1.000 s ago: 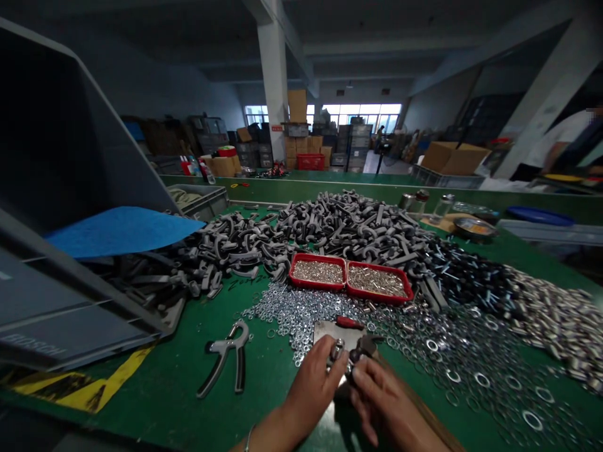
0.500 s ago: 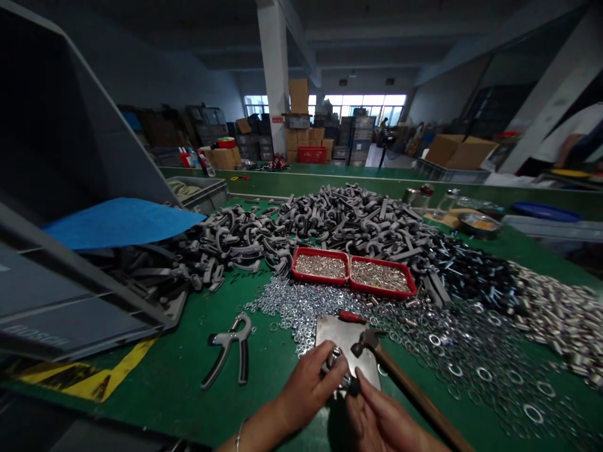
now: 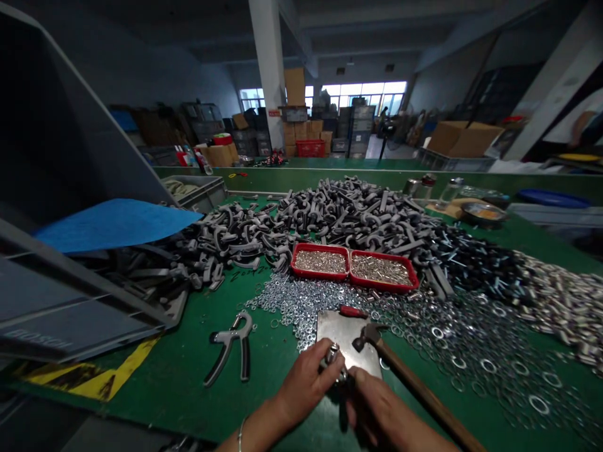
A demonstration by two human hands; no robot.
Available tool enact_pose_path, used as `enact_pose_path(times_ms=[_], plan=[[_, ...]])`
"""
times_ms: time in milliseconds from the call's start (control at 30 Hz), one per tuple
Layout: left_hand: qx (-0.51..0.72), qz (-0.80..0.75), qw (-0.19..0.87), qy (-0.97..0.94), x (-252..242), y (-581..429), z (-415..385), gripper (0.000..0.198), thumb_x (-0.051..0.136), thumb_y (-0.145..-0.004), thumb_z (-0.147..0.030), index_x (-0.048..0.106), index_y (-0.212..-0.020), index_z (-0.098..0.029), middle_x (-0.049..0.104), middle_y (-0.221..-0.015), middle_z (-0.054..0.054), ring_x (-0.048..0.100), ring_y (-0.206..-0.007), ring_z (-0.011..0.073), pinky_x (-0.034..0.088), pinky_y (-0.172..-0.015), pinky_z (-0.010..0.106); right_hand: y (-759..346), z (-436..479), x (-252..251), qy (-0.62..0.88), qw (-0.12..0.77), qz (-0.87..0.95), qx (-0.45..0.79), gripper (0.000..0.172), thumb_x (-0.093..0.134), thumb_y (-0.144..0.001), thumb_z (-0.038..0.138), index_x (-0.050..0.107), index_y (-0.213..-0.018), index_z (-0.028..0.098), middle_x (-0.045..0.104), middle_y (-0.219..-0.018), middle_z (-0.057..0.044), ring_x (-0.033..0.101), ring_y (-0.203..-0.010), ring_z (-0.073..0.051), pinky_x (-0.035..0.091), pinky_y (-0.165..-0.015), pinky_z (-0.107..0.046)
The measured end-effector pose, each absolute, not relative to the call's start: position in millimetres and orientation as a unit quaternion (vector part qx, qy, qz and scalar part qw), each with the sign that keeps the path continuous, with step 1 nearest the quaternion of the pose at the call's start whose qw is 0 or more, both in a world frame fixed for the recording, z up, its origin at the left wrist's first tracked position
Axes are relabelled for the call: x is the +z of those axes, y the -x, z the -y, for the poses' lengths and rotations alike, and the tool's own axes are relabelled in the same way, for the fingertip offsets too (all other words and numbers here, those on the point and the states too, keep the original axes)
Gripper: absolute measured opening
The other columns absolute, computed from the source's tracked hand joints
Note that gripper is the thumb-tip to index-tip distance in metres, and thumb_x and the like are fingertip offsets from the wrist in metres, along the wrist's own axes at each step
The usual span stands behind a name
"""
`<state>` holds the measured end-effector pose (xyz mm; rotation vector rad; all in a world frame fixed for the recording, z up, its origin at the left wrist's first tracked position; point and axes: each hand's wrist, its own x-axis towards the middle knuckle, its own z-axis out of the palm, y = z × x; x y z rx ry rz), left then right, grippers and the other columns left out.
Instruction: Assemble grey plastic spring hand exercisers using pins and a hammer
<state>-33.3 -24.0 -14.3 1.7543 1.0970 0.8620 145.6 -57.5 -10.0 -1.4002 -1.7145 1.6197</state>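
Observation:
My left hand (image 3: 304,383) is closed around small shiny metal parts (image 3: 332,353), one of them a short cylinder showing above the fingers. Against it, my right hand (image 3: 384,405) pinches a small black part, mostly hidden by the fingers. Both hands meet over the near end of a metal plate (image 3: 342,329). On that plate lie a red-handled tool (image 3: 352,311) and the head of a claw hammer (image 3: 419,383), its wooden handle running toward the lower right. Left of my hands, a hand grip exerciser (image 3: 232,348) rests on the green table.
Two red trays (image 3: 320,274) hold small metal pins. Around them spread nuts (image 3: 287,301), metal rings (image 3: 471,351), black-headed bolts (image 3: 475,257), metal sleeves (image 3: 560,307) and a heap of grey handles (image 3: 358,213). A grey crate (image 3: 85,307) stands left. A person (image 3: 581,119) is at far right.
My right hand has turned and moved in closer to the left, so its fingers now cover most of the black part. The left hand keeps its hold, and the view has shifted slightly.

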Motion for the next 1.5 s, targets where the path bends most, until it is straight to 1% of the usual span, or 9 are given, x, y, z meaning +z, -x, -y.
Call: enact_pose_path(times_ms=[100, 300, 467, 633, 833, 1000, 1167, 1333, 1500], plan=[[0.375, -0.474, 0.452, -0.656, -16, 30, 24, 0.032, 0.043, -0.1, -0.047, 0.056, -0.088, -0.019, 0.061, -0.08, 0.001, 0.056, -0.075, 0.0162, 0.043, -0.073, 0.027, -151, 56, -10, 0.532, 0.27, 0.685, 0.418, 0.057, 0.047, -0.084, 0.076, 0.061, -0.085, 0.021, 0.065, -0.08, -0.006, 0.058, -0.072, -0.02, 0.045, -0.064, -0.029], [0.359, -0.41, 0.43, -0.72, -10, 30, 25, 0.031, 0.044, -0.099, -0.045, 0.057, -0.09, -0.019, 0.063, -0.086, 0.003, 0.058, -0.084, 0.0179, 0.043, -0.08, 0.029, -147, 56, -12, 0.439, 0.169, 0.546, 0.694, 0.087, -0.007, -0.089, 0.074, 0.058, -0.069, 0.019, 0.054, -0.05, -0.001, 0.044, -0.036, -0.013, 0.035, -0.039, -0.023], [0.375, -0.477, 0.438, -0.663, -11, 29, 23, 0.032, 0.043, -0.099, -0.046, 0.056, -0.088, -0.019, 0.062, -0.082, 0.002, 0.058, -0.078, 0.0168, 0.044, -0.075, 0.028, -151, 55, -8, 0.53, 0.297, 0.67, 0.426, 0.053, 0.052, -0.084, 0.073, 0.06, -0.083, 0.021, 0.065, -0.076, -0.005, 0.056, -0.067, -0.018, 0.043, -0.061, -0.027], [0.365, -0.415, 0.438, -0.709, -6, 31, 24, 0.03, 0.046, -0.098, -0.046, 0.059, -0.09, -0.019, 0.064, -0.086, 0.003, 0.06, -0.084, 0.0183, 0.044, -0.08, 0.029, -146, 53, -1, 0.449, 0.16, 0.526, 0.704, 0.081, -0.003, -0.092, 0.072, 0.054, -0.068, 0.02, 0.053, -0.048, -0.001, 0.041, -0.034, -0.012, 0.034, -0.041, -0.025], [0.386, -0.484, 0.454, -0.641, -8, 28, 23, 0.033, 0.043, -0.099, -0.047, 0.056, -0.087, -0.019, 0.062, -0.081, 0.003, 0.059, -0.077, 0.0179, 0.044, -0.075, 0.029, -151, 50, -3, 0.544, 0.291, 0.666, 0.42, 0.055, 0.053, -0.081, 0.076, 0.059, -0.086, 0.022, 0.064, -0.081, -0.007, 0.057, -0.071, -0.02, 0.043, -0.066, -0.031], [0.377, -0.421, 0.431, -0.703, -7, 28, 22, 0.027, 0.046, -0.099, -0.043, 0.057, -0.09, -0.02, 0.063, -0.087, 0.002, 0.059, -0.085, 0.0178, 0.043, -0.082, 0.029, -144, 52, -3, 0.463, 0.161, 0.563, 0.665, 0.074, -0.004, -0.094, 0.069, 0.049, -0.07, 0.023, 0.047, -0.046, 0.003, 0.039, -0.033, -0.013, 0.039, -0.042, -0.026], [0.368, -0.493, 0.453, -0.645, -8, 23, 21, 0.028, 0.04, -0.101, -0.042, 0.055, -0.093, -0.019, 0.061, -0.086, 0.003, 0.058, -0.083, 0.0187, 0.045, -0.079, 0.031, -148, 46, -3, 0.531, 0.298, 0.68, 0.408, 0.057, 0.045, -0.087, 0.075, 0.061, -0.088, 0.02, 0.067, -0.083, -0.008, 0.06, -0.071, -0.02, 0.048, -0.065, -0.03], [0.422, -0.412, 0.379, -0.713, -7, 19, 23, 0.021, 0.041, -0.101, -0.035, 0.056, -0.1, -0.02, 0.055, -0.109, 0.008, 0.054, -0.107, 0.0204, 0.042, -0.099, 0.035, -146, 44, -8, 0.491, 0.185, 0.56, 0.641, 0.074, 0.003, -0.095, 0.069, 0.054, -0.073, 0.02, 0.051, -0.05, 0.001, 0.043, -0.037, -0.013, 0.036, -0.041, -0.025], [0.438, -0.49, 0.387, -0.646, -15, 12, 24, 0.021, 0.036, -0.103, -0.032, 0.053, -0.102, -0.02, 0.057, -0.101, 0.007, 0.056, -0.1, 0.0199, 0.045, -0.093, 0.034, -148, 44, -4, 0.533, 0.311, 0.624, 0.479, 0.052, 0.054, -0.082, 0.073, 0.056, -0.086, 0.021, 0.06, -0.082, -0.004, 0.055, -0.072, -0.017, 0.044, -0.06, -0.026]])
